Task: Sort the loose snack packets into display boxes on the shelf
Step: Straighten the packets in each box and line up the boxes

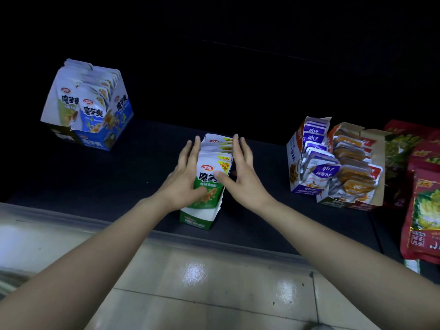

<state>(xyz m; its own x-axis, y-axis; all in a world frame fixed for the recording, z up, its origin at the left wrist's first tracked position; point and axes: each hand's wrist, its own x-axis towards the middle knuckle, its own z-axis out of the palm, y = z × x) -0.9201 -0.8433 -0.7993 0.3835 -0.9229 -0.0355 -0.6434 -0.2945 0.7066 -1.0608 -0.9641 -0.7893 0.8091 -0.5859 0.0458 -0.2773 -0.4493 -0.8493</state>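
Flat and unclenched, fingers straight: the left hand and the right hand, palms pressed against the two sides of a row of green-and-white packets, both thumbs laid on the face of the front one. Nothing pinched or gripped. Packets upright, one behind another, inside a narrow green box with its top and upper front cut away, near the front edge of the shelf. Glossy faces on the packets, a yellow corner flash on each; thin white card for the box walls.

Well to the left and further back, a wider blue box, open at the top, turned at an angle, packed with upright white-topped packets in two rows. To the right, two more torn-open boxes touching side by side: a white-and-purple box full of purple packets, and a brown-flapped box full of orange packets, both lots leaning forward and overlapping like tiles. Just beyond, at the right edge, large red bags, crinkled and shiny.

Shelf dark and matt, its back lost in shadow. A pale strip along its front edge. Below, glossy light floor tiles with patches of glare.
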